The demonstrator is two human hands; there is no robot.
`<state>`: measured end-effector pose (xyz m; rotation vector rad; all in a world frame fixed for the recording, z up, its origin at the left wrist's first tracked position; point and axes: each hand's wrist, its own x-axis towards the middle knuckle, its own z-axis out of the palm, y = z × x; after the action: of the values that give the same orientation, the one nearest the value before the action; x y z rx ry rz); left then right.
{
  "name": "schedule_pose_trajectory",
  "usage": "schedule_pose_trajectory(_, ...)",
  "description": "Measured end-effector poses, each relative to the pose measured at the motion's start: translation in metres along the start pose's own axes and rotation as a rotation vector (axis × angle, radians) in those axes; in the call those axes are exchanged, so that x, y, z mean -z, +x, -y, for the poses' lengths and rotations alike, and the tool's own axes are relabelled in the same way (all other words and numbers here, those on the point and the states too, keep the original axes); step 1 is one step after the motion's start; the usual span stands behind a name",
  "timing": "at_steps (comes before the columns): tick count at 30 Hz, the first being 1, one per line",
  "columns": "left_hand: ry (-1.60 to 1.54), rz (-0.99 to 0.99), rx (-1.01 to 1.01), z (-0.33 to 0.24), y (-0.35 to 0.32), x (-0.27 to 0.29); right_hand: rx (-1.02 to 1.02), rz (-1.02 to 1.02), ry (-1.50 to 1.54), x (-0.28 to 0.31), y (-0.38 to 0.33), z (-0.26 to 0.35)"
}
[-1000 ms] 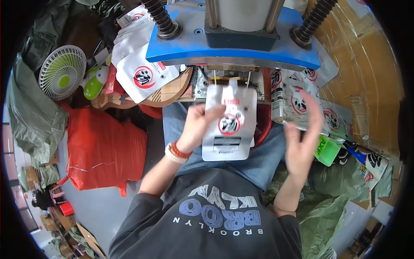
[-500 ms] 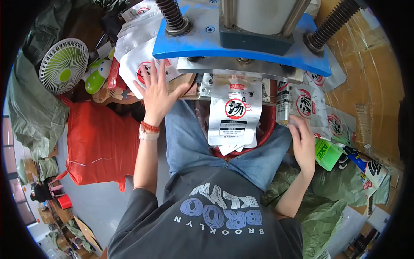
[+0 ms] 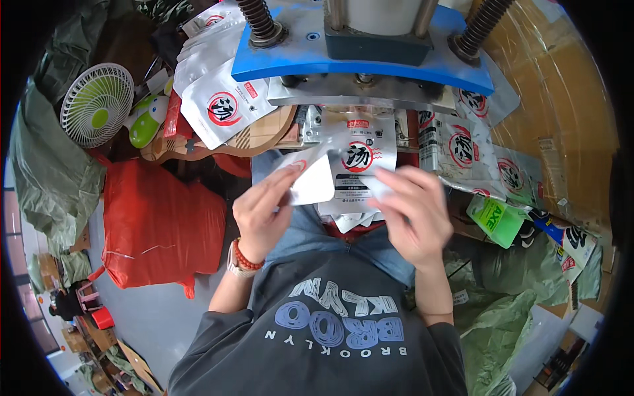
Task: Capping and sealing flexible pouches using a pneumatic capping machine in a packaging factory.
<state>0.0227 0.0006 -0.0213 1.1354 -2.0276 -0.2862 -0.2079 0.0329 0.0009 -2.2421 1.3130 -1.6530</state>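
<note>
Left hand point(image 3: 261, 214): I see its fingers close together, holding a loose bag point(image 3: 316, 183) by its left side, tilted, just in front of the press point(image 3: 356, 68).
Right hand point(image 3: 417, 214): It is blurry. A white bit point(image 3: 374, 188) shows by the fingertips, but I cannot tell if they pinch it.
Lying bag point(image 3: 358, 158): It is face up, its top right by the metal plate point(image 3: 370, 94). More bag ends point(image 3: 350, 223) peek out below.
Good way: I would hold the loose bag by its edges, keep it flat, and keep all fingers out from under the metal plate.
In the way: The lying bag fills the middle spot.
Left side: A bag stack point(image 3: 228, 109), wooden board point(image 3: 264, 135), fan point(image 3: 99, 113) and red sack point(image 3: 162, 224).
Right side: Other bags point(image 3: 459, 148), a green tub point(image 3: 492, 221) and cardboard point(image 3: 568, 145).
</note>
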Motion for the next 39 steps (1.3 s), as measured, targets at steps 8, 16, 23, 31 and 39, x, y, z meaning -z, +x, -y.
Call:
schedule_pose_trajectory(8, -0.114, 0.067, -0.317, -0.019, 0.006, 0.021, 0.07, 0.142, 0.241, 0.017, 0.006, 0.01)
schedule_pose_trajectory(16, -0.639, 0.344, 0.32, 0.019, -0.035, -0.079, -0.421, 0.155, 0.129, 0.001, -0.034, -0.019)
schedule_pose_trajectory(23, -1.061, 0.119, 0.859, 0.012, 0.035, -0.094, -0.541, 0.049, 0.072, 0.062, -0.066, -0.011)
schedule_pose_trajectory(31, -1.126, 0.118, 0.87, 0.031, 0.043, -0.099, -0.483, 0.621, 0.003, -0.028, -0.157, -0.068)
schedule_pose_trajectory(39, -0.321, 0.073, 0.669, 0.081, -0.036, -0.078, -0.279, 0.637, -0.257, -0.168, -0.275, -0.207)
